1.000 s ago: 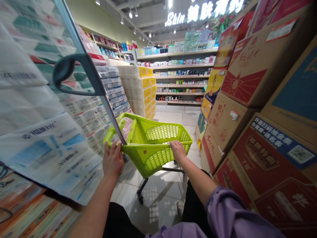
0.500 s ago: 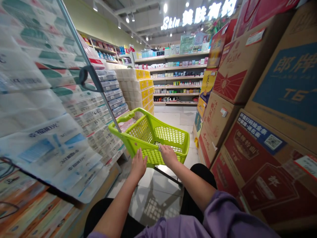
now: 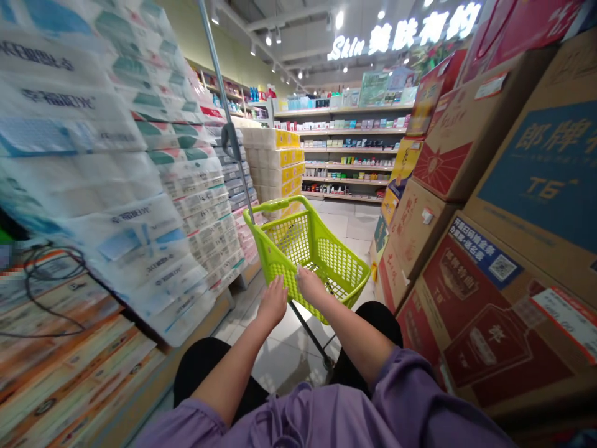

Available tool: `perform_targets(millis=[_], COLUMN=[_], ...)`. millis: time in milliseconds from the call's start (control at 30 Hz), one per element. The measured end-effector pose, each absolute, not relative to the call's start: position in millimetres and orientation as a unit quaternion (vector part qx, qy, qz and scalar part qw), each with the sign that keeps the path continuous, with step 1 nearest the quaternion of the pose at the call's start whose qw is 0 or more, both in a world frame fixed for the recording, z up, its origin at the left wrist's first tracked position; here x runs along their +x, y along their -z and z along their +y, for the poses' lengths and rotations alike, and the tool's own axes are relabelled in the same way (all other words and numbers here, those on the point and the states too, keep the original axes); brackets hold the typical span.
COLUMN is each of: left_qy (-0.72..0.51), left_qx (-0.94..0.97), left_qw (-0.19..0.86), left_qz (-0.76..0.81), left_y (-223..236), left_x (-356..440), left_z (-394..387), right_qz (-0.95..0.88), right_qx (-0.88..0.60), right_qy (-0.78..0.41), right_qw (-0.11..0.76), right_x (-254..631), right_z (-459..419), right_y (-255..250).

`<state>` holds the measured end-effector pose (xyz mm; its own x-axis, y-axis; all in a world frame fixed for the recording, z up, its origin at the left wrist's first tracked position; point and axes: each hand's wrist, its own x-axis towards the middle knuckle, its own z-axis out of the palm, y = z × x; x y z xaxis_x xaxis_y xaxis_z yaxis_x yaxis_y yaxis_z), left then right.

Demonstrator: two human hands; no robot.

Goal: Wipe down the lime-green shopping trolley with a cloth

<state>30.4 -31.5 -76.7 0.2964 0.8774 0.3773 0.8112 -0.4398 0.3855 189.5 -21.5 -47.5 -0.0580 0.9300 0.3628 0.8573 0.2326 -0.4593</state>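
A lime-green shopping cart (image 3: 336,254) with lattice basket walls stands in front of me, turned sideways. A grey metal pole (image 3: 218,62) with a hook rises from its handle end. My left hand (image 3: 274,302) is beside the basket's near wall, fingers stretched out and holding nothing; whether it touches the wall I cannot tell. At the near rim, my right hand (image 3: 310,287) is closed with a small whitish crumpled piece (image 3: 299,272) showing at its fingertips. Its exact kind is too small to make out. Some of the basket's near side is hidden behind my hands.
Wrapped tissue packs (image 3: 135,230) are stacked high on the left, with a coiled black cable (image 3: 51,261) near them. Cardboard cartons (image 3: 485,336) wall the right side. Beyond the cart, shelves (image 3: 345,130) of small goods stand across the tiled aisle (image 3: 326,218).
The view has shifted, and the cart now sits slightly to the right and is angled differently. Both hands remain beside its near side, and the right still has the whitish piece.
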Motion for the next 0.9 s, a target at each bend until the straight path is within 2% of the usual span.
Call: perform_targets(millis=[100, 267, 433, 700, 900], left_qy=[-0.298, -0.355, -0.358, -0.299, -0.235], left_qx=[0.807, 0.804, 0.793, 0.870, 0.861], left_qw=[0.106, 0.149, 0.165, 0.105, 0.088], left_qz=[0.499, 0.452, 0.465, 0.378, 0.442], left_y=[83, 85, 80, 76, 89], left_x=[40, 54, 51, 71, 65], left_z=[-46, -61, -67, -79, -68], right_qz=[-0.732, -0.750, -0.770, -0.689, -0.723], right_qx=[-0.595, -0.509, -0.505, -0.574, -0.529], right_qy=[-0.065, -0.062, -0.067, -0.127, -0.156], right_qw=[0.324, 0.417, 0.385, 0.425, 0.416], right_x=[194, 192, 206, 252, 231], right_z=[-31, -43, -58, -83, -68], right_y=[46, 53, 60, 62, 71])
